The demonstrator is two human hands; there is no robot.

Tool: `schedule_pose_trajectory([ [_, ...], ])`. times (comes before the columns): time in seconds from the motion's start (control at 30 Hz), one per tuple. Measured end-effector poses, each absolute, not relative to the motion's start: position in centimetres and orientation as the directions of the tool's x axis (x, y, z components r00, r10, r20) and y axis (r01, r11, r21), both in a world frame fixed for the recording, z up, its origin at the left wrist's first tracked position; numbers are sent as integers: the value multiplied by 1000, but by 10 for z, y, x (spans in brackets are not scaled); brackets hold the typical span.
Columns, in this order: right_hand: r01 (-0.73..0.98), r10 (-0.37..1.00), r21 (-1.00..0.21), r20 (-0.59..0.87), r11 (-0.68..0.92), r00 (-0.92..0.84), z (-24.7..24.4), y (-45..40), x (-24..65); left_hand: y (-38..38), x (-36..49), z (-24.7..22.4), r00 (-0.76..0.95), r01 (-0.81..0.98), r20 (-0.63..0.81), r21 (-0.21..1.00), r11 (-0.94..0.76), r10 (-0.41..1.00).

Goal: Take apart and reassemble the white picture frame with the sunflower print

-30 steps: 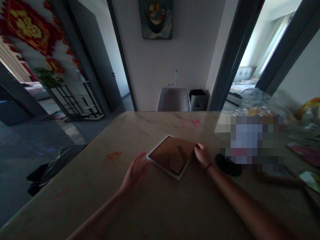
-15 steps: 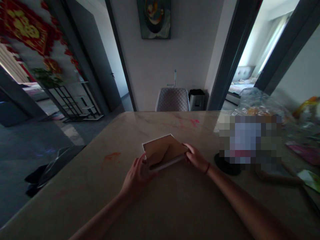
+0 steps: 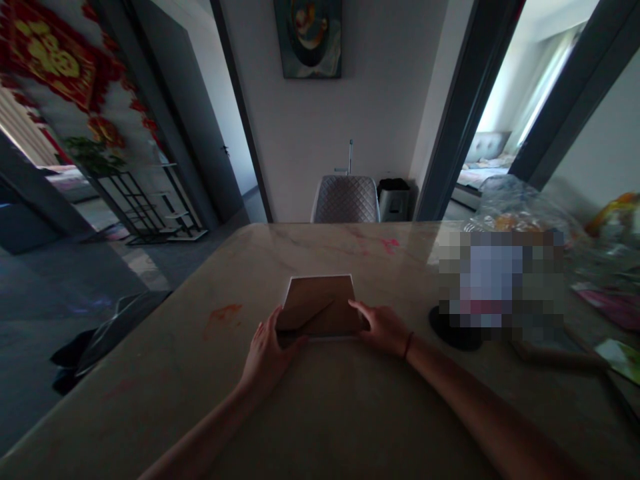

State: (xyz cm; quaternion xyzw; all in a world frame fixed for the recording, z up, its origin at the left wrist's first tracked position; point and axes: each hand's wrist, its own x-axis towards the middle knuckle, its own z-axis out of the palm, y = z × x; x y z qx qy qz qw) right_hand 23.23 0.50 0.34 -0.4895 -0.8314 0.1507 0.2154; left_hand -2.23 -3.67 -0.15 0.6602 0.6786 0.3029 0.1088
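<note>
A small open cardboard box (image 3: pixel 320 300), brown inside with thin white edges, sits in front of me at the middle of the table. A dark diagonal shadow crosses its inside. My left hand (image 3: pixel 267 347) grips the near left corner, its thumb along the near edge and its fingers up the left side. At the right side, my right hand (image 3: pixel 380 323) has its index finger over the edge and its other fingers curled by the near corner. A dark red band (image 3: pixel 409 345) circles the right wrist. The box's underside is hidden.
The marble-look table (image 3: pixel 210 393) carries red and orange stains. To the right are a round black base (image 3: pixel 455 330) below a blurred-out patch, clear plastic bags (image 3: pixel 525 207) and a green-white packet (image 3: pixel 620 360). A quilted chair (image 3: pixel 347 199) stands beyond the far edge.
The box has turned so its far edge now runs level across my view, and it sits slightly lower. My right hand has shifted a little left and nearer, with its index finger over the edge.
</note>
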Motion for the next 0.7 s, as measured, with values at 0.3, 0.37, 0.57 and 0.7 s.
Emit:
schedule_pose_trajectory([
  [0.3,574,813,-591,291,567,-504,5,9,236,-35,-25,-3,-72,801,275,588,-108,959],
  [0.37,561,807,-599,287,572,-516,5,8,236,-35,-25,-4,-78,798,280,593,-108,957],
  [0.57,600,823,-576,280,556,-494,5,4,233,-34,-25,-5,-83,795,310,594,-125,947],
  [0.7,619,822,-549,286,562,-493,4,3,232,-35,-24,-4,-88,794,310,596,-121,947],
])
